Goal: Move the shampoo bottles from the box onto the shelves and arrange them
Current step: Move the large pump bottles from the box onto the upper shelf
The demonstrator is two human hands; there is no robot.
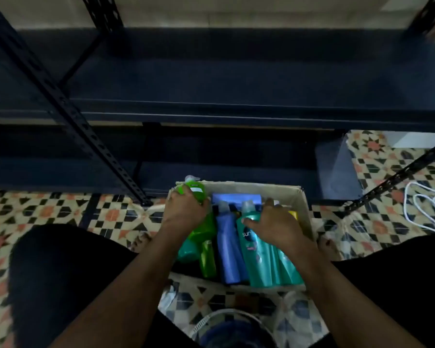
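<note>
Patterned floor tiles [48, 212] in black, cream and orange spread under everything, and dark metal shelves [211, 79] fill the twelve o'clock half of the view, the boards in sight carrying no bottles. Starting at nine o'clock, a slotted black upright [68, 114] of the rack runs down to the floor. Just right of its foot sits the cardboard box [304, 212], open-topped, between the person's knees. The left hand [186, 212] reaches in at the box's ten o'clock corner, fingers curled round the upper part of a bright green bottle [199, 229] whose pale cap end pokes above the rim. Beside it toward three o'clock lie a blue bottle [227, 247] and then a teal bottle [260, 259], both on their sides with caps toward twelve o'clock. The right hand [276, 224] rests over the teal bottle with fingers spread fairly wide, touching rather than gripping as far as can be seen. Farther out at three o'clock, white cable [422, 209] loops on the tiles. The step in hand looks like the picking of bottles from a box that is nearly full, so the task seems barely begun. The next move likely calls for lifting the green bottle clear of its neighbours, closing the right hand on the teal one, and standing both upright on a shelf.
</note>
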